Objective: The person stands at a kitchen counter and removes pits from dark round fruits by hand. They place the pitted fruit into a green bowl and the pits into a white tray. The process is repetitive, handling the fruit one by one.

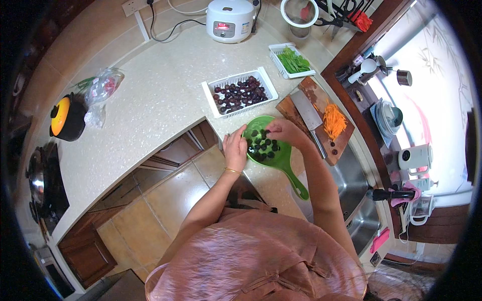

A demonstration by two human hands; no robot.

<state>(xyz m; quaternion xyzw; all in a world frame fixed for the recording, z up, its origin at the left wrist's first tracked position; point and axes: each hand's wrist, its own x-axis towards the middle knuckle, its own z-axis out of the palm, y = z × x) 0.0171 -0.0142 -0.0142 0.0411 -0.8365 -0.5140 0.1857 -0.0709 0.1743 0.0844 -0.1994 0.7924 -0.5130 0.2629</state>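
A green plastic ladle-shaped bowl with a long handle rests on the counter and contains several dark round fruits, likely grapes, in what looks like water. My left hand touches the bowl's left rim. My right hand reaches over its upper right side, fingertips drawn together at the fruits; whether they pinch one is unclear. Behind the bowl, a white slatted basket holds many dark red grapes. To the right, a wooden cutting board carries a cleaver, shredded carrot and a few dark pieces.
A white basket of green leaves stands beyond the board, and a white rice cooker at the back. The steel sink lies right. A black pot with yellow lid and plastic bags sit far left.
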